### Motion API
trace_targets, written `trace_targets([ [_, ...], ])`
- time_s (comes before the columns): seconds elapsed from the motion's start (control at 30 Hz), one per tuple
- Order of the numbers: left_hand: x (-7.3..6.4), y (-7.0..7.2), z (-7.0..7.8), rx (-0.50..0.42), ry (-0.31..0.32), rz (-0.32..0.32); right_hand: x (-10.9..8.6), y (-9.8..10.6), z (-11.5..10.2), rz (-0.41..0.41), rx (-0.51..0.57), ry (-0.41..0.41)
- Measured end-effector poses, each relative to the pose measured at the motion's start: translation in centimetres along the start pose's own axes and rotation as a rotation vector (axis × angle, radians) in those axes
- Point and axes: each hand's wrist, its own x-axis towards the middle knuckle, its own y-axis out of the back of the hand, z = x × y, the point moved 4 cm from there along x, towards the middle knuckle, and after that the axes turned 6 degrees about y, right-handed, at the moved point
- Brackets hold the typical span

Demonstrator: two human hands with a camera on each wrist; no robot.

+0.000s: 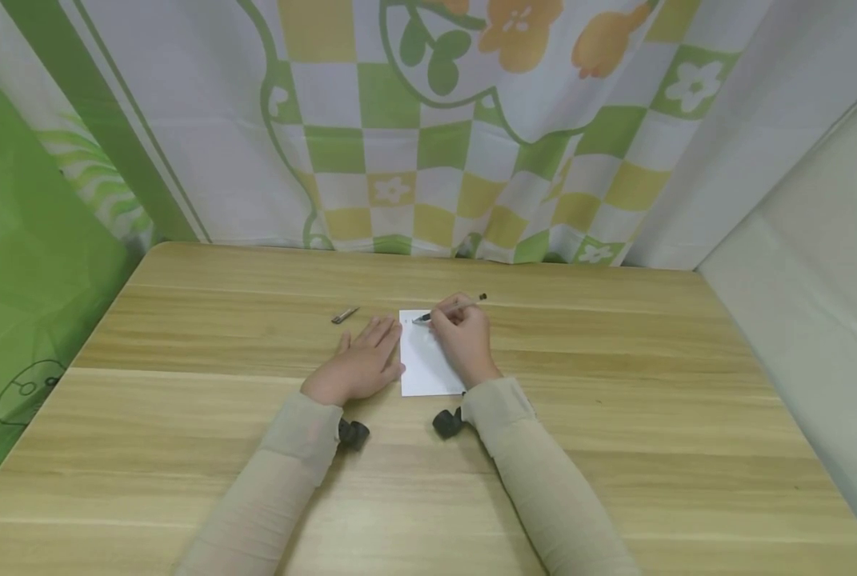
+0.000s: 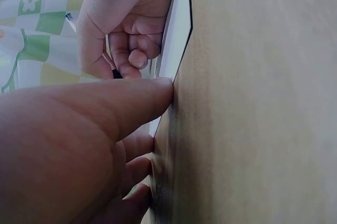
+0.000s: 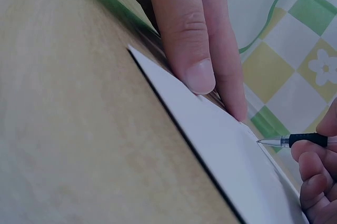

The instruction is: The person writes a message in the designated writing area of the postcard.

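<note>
A small white sheet of paper (image 1: 422,364) lies on the wooden table, with a few tiny dark marks near its top left. My right hand (image 1: 466,336) pinches a pen (image 1: 464,305) with a dark grip, its tip over the upper part of the sheet. In the right wrist view the metal tip of the pen (image 3: 271,142) points at the paper (image 3: 205,134). My left hand (image 1: 359,362) lies flat at the sheet's left edge, fingers straight, and its thumb (image 2: 152,97) presses on that edge. Beyond the left fingers lies a pen cap (image 1: 345,314).
The wooden table (image 1: 615,448) reaches back to a checked green, white and yellow curtain (image 1: 457,160). Green cloth (image 1: 32,264) hangs on the left, and a pale wall-like surface (image 1: 817,264) stands on the right. Both wrists carry small black devices (image 1: 446,424).
</note>
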Motion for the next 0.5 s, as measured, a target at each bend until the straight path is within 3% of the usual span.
trace_targets([
  [0.5, 0.29, -0.29, -0.33, -0.021, -0.011, 0.007, 0.12, 0.05, 0.28, 0.021, 0.000, 0.015],
])
